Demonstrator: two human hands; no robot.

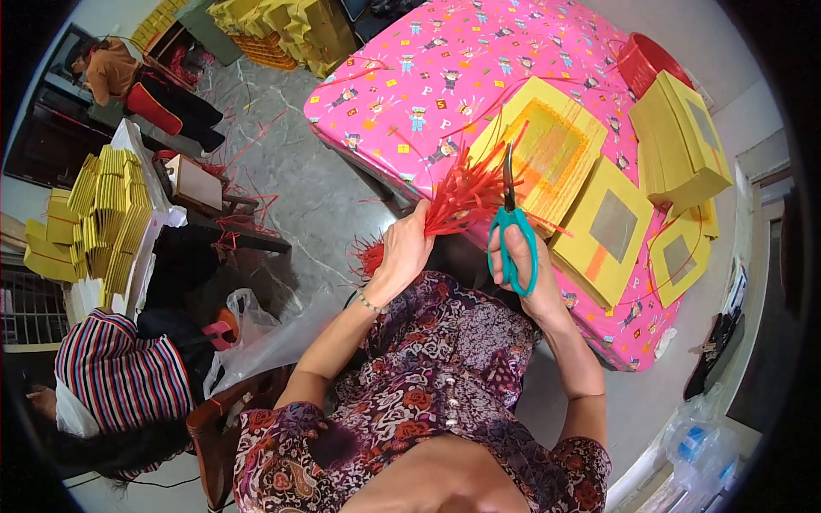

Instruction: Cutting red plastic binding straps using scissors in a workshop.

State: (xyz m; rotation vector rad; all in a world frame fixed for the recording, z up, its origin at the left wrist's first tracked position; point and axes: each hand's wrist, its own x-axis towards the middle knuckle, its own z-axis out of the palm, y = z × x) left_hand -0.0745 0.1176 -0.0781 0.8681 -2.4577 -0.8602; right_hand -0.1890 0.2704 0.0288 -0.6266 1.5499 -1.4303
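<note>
A bundle of thin red strips (464, 195) is gripped at its lower left end by my left hand (405, 248), its loose tips fanning up and to the right. My right hand (522, 265) is closed on scissors with teal handles (534, 267). The dark blades point upward beside the right side of the bundle. They look nearly closed, and I cannot tell whether they touch the strips. Just beyond the scissors lies a stack of yellow paper sheets (585, 141) with an orange-patterned panel. More red strips (368, 255) hang below my left hand.
A table with a pink printed cover (376, 94) holds yellow pieces with grey windows (611, 227), a tall yellow stack (676, 141) and a red bucket (654, 64). At left, a person in stripes (128, 372) sits near folded yellow pieces (111, 222). Another person (115, 73) bends farther back.
</note>
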